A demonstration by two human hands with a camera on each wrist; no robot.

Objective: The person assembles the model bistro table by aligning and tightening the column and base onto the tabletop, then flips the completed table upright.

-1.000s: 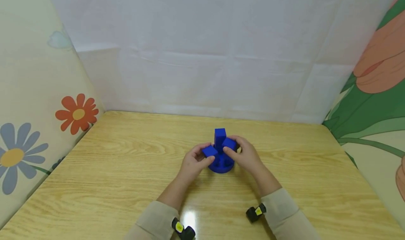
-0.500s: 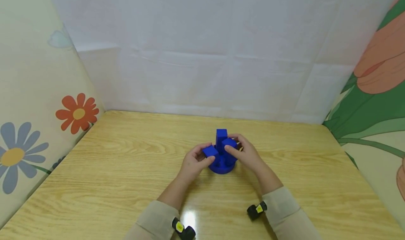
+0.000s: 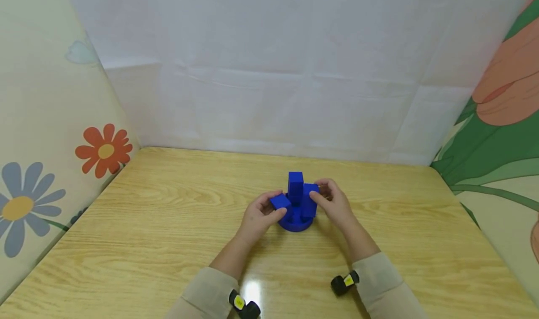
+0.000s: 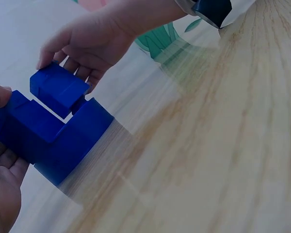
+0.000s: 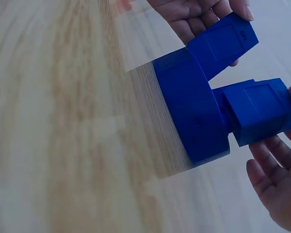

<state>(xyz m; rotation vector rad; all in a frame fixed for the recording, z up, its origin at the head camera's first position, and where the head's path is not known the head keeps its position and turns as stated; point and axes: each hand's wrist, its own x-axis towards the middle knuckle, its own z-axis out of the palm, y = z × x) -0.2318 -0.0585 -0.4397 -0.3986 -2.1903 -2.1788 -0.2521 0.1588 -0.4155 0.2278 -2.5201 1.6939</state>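
A round blue base sits on the wooden table, with an upright blue block at its back. My left hand pinches a second blue block at the base's left side, thumb in front and fingers behind. On the other side, my right hand pinches a third blue block between thumb and fingers. The right wrist view shows this right block over the base's round wall, a narrow gap between them. Its lower end is partly hidden there.
The wood-grain table spreads around the base on all sides. A white cloth hangs behind it, and flower-patterned panels flank the table. Each sleeve cuff carries a small black camera.
My right hand has shifted slightly right, and its block has turned from tilted toward the middle to standing more upright over the base's right side. The left hand stays almost still.
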